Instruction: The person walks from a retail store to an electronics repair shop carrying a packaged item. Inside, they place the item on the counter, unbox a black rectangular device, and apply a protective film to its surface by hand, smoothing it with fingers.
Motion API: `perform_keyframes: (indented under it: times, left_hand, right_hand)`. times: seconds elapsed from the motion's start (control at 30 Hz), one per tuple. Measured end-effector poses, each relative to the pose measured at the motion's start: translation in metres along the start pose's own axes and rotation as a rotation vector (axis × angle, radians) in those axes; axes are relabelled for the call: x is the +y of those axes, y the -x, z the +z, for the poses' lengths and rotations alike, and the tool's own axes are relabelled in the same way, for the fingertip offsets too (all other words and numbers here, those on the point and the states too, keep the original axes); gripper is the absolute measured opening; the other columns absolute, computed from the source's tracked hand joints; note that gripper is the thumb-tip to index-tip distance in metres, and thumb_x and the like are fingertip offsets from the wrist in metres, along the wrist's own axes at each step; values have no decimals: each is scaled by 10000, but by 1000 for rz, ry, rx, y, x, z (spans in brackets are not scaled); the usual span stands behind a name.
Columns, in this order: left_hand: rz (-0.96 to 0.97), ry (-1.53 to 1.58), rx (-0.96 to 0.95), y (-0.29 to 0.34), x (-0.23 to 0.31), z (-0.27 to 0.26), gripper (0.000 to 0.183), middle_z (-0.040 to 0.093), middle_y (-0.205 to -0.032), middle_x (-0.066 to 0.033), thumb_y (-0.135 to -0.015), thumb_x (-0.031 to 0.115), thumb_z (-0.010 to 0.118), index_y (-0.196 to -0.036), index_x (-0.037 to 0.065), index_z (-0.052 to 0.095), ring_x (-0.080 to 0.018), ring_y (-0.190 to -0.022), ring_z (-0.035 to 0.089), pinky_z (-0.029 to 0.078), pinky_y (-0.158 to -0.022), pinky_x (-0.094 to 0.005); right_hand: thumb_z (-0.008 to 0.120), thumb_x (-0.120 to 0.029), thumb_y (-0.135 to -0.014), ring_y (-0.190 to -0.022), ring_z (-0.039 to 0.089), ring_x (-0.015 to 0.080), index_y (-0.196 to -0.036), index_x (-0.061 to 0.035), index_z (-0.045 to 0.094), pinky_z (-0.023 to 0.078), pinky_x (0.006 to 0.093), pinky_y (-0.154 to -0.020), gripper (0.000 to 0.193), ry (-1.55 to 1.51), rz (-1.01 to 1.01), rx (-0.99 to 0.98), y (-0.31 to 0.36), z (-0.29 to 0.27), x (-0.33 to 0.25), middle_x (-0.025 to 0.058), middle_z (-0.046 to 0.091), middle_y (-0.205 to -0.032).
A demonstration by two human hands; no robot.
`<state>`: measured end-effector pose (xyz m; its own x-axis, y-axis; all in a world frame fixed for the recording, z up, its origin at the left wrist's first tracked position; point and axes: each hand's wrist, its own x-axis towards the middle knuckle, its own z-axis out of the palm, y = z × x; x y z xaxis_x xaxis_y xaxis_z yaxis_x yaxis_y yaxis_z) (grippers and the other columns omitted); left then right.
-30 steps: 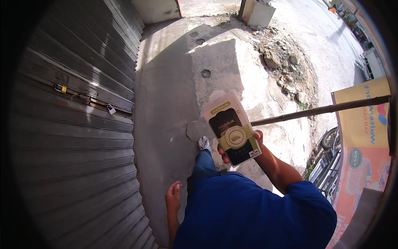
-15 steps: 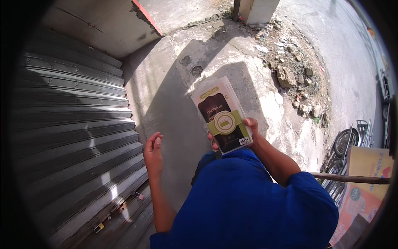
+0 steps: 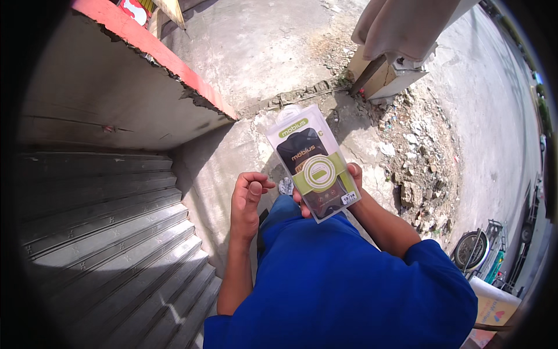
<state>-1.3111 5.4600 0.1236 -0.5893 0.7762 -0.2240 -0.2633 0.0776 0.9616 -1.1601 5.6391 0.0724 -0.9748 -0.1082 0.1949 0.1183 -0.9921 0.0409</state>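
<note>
Your right hand (image 3: 349,186) holds a flat, clear plastic retail package (image 3: 314,162) with a black and green printed card inside, gripping it from behind at its lower end only; fingertips show past the right edge and the thumb sits under the bottom left corner, while the upper end with the hang tab projects free, up and away from the hand. Your left hand (image 3: 246,200) is empty and half curled, thumb laid over bent fingers, just to the left of the package and not touching it. Below both hands lies a concrete pavement (image 3: 221,174), and a shoe (image 3: 285,186) shows between them. To the left of the left hand runs a ribbed metal roller shutter (image 3: 110,232); beyond the package, up and to the right of the right hand, lies loose stone rubble (image 3: 424,157) at the foot of a broken concrete post (image 3: 386,81). Risks, as judged from this pose: a smooth package held by one end could pivot or slide out of the grip, since most of its length is unsupported and the empty hand gives no backing. A drop would land on hard concrete, which could crack the clear shell or scuff it. Strong sun falls on the glossy face, so glare may hide the print from you. If you step forward with eyes on the package, the rubble to the right is a likely tripping point.
</note>
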Motion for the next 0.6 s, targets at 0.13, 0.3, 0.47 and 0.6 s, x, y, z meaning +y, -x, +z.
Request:
perform_keyframes:
  times: [0.13,0.3,0.47,0.6]
  left_hand:
    - [-63,-47,-115,-161,88,43,480,603,-946,-76,-922,383,713,-1114,4,490,-102,-818,579,489,-708,-250]
    - [89,-156,-177,-360,115,41,192,633,-877,-66,-981,172,633,-1028,8,544,-64,-726,568,465,-662,-216]
    - [3,-146,-125,-499,162,33,223,649,-929,-64,-991,205,617,-1066,1,570,-87,-839,579,473,-781,-265]
    - [95,-183,-171,-631,195,29,248,661,-971,-70,-984,230,622,-1080,2,593,-87,-862,583,472,-787,-264]
  right_hand:
    - [720,-417,-764,-1125,576,550,-1496,20,264,493,574,-984,967,163,-99,-9,-82,17,-100,412,442,-1325]
    - [729,-373,-735,-1135,576,529,-1488,29,273,502,572,-973,967,124,-127,-15,-177,-12,-261,404,445,-1323]
    - [719,-348,-719,-1182,563,494,-1457,55,337,434,682,-997,924,77,-163,83,-265,-27,-388,337,503,-1331]
    - [726,-262,-666,-1212,552,464,-1484,22,322,396,707,-1018,955,82,-294,182,-325,-29,-485,298,497,-1375]
